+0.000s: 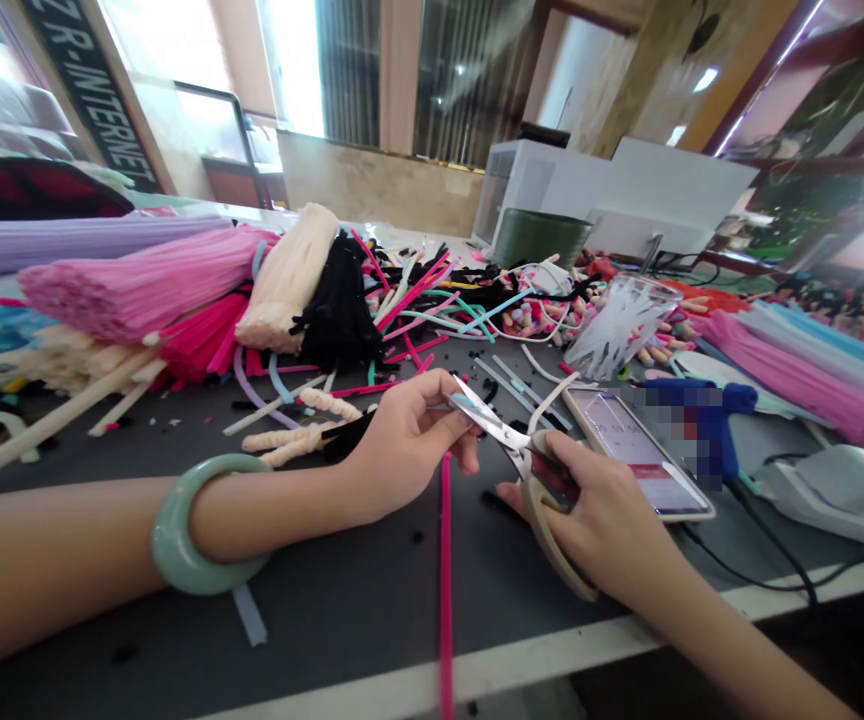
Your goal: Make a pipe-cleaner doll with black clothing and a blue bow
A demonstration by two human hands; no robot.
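Note:
My right hand (589, 510) grips scissors (507, 435) with beige handles. Their metal blades point up and left, to the fingertips of my left hand (409, 440). That hand is closed in a pinch beside the blade tips. A small pale blue bit (481, 404) shows at the blades; what the pinch holds is mostly hidden. Just below the left fingers, a hot pink pipe cleaner (445, 580) runs straight down past the table's front edge. Whether the hand holds it, I cannot tell. A pale green bangle (177, 530) circles my left wrist.
A phone (638, 450) lies by my right hand, beside a blue glue gun (724, 420) and a white power strip (829, 490). Bundles of pink pipe cleaners (139, 280), cream ones (289, 280) and black ones (342, 310) lie behind. Clear sticks (619, 320) fill a cup.

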